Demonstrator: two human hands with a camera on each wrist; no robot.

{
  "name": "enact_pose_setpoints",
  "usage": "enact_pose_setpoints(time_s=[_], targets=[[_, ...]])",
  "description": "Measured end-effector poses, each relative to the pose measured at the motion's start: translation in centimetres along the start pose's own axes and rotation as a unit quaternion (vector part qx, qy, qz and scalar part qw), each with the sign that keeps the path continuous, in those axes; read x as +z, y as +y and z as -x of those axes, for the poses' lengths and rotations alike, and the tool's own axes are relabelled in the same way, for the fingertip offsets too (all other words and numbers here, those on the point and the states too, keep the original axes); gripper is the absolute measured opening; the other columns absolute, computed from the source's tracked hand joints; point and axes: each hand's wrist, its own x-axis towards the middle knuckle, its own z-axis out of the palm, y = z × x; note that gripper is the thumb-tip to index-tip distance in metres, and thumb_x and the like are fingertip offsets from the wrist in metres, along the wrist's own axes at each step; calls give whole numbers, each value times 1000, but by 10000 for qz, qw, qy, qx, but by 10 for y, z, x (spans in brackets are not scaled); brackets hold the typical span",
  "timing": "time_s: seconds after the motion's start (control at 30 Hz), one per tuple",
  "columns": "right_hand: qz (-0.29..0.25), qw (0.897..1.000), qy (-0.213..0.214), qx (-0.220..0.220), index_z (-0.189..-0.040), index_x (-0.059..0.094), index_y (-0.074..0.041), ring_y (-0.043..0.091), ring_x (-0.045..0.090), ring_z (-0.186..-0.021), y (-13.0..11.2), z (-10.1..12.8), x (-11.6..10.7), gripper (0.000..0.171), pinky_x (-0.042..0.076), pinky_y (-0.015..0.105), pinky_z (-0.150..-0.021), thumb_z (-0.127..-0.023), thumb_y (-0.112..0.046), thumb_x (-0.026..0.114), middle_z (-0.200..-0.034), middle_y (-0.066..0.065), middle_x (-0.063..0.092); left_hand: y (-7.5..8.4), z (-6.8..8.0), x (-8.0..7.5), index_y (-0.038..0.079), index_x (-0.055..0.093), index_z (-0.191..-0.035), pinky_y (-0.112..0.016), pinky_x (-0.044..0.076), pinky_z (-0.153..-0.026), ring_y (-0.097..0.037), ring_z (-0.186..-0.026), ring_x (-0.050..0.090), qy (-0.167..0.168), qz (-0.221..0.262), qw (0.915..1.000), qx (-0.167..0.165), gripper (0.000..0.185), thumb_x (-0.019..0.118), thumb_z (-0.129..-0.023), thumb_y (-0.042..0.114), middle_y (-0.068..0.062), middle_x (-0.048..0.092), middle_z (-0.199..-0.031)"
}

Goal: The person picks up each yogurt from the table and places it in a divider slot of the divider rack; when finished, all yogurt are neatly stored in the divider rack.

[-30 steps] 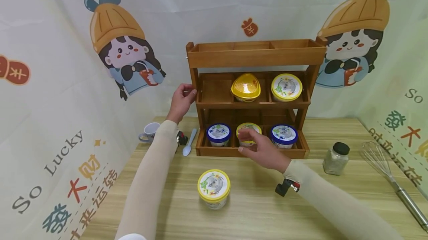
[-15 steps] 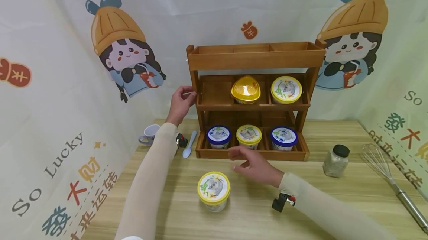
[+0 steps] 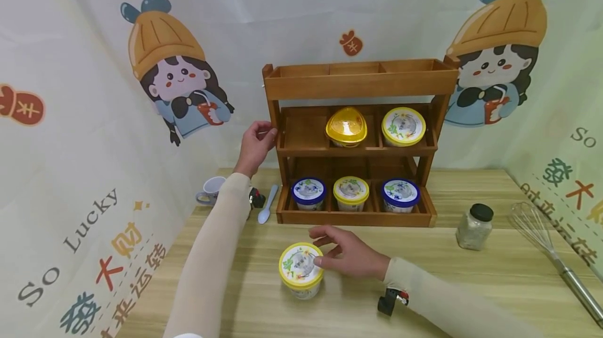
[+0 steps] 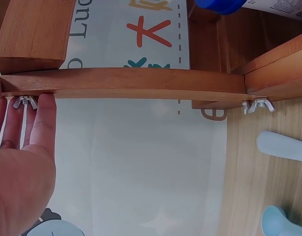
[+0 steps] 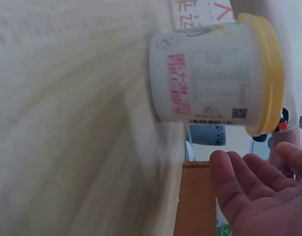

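A paper tub with a yellow lid (image 3: 301, 266) stands upright on the table. My right hand (image 3: 350, 252) is just right of it, fingers spread and loosely bent, holding nothing. In the right wrist view the tub (image 5: 209, 73) shows its printed side, with a gap between it and my fingers (image 5: 224, 172). My left hand (image 3: 256, 145) touches the left upright of the brown wooden rack (image 3: 358, 86). In the left wrist view its fairly straight fingers (image 4: 42, 123) rest against the upright's outer side by a wing nut; the thumb is mostly cut off.
The rack's lower shelf bears blue-lidded tubs (image 3: 308, 194) either side of a yellow-lidded tub (image 3: 350, 193). Its middle shelf has a shiny yellow container (image 3: 346, 126) and another yellow-lidded tub (image 3: 403, 126). Around it are a mug (image 3: 213, 187), a spoon (image 3: 267, 206), a jar (image 3: 473, 227) and a whisk (image 3: 548, 244).
My right hand has moved down and left from in front of the lower shelf to beside the front tub. The left hand stays at the rack's upright.
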Motion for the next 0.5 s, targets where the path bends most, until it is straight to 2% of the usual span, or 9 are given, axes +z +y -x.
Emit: enact_pose_setpoints(time_s=[0.2, 0.33, 0.5], targets=[[-116, 9997, -209, 11, -154, 48, -12, 28, 61, -133, 0, 4, 9, 70, 60, 27, -98, -95, -30, 80, -154, 11, 55, 1, 1, -1, 6, 58, -134, -45, 61, -104, -26, -121, 65, 1, -92, 10000, -26, 33, 66, -106, 23, -12, 63, -130], [-109, 9991, -403, -14, -157, 45, -15, 19, 60, -130, 2, 7, 14, 82, 59, 26, -99, -89, -33, 87, -153, 3, 55, 1, 2, -2, 9, 59, -133, -39, 62, -102, -25, -121, 65, 45, -156, 9998, -148, 32, 66, -106, 23, -12, 63, -131], [-18, 9991, -425, 18, -158, 43, -21, 14, 59, -129, 5, 8, 18, 89, 59, 25, -100, -85, -34, 91, -150, -4, 56, 1, 2, 0, 10, 58, -134, -43, 60, -105, -25, -120, 64, 5, -156, 9997, -184, 31, 65, -107, 24, -12, 62, -133]])
